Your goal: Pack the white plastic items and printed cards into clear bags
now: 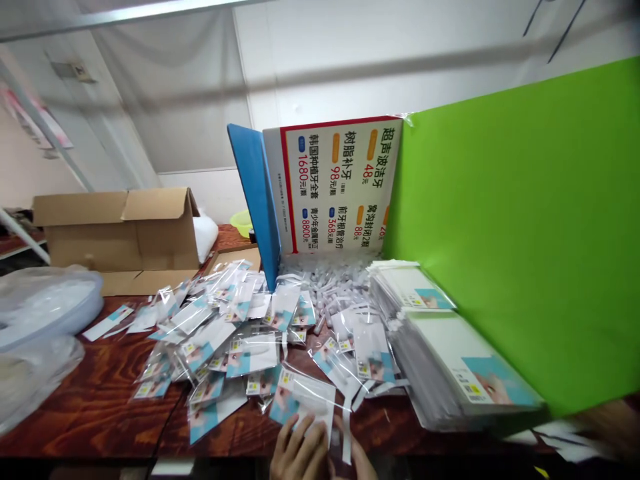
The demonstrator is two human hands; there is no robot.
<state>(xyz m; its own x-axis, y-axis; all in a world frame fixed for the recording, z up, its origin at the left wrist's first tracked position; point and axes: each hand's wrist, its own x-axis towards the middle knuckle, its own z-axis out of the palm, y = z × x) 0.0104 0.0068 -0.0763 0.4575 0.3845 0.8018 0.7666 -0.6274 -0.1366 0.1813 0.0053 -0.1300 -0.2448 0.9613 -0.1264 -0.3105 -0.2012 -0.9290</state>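
Packet (311, 395), clear plastic around white-teal card (286, 403), near table (125, 420) front edge; left hand (300, 448) over it, right hand (356, 459) alongside, can't tell either grip; loose white strip (347, 427) could fold askew if hands slip

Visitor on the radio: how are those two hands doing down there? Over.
Left hand on clear-bagged card. Right hand at its edge, by a white strip. Similar bagged cards scattered close ahead.

The person's two hands (304, 450), two packet stacks (453, 363), one green panel (525, 220), one blue panel (257, 200), one printed board (327, 183); loose packets (254, 353) overlap beyond counting.
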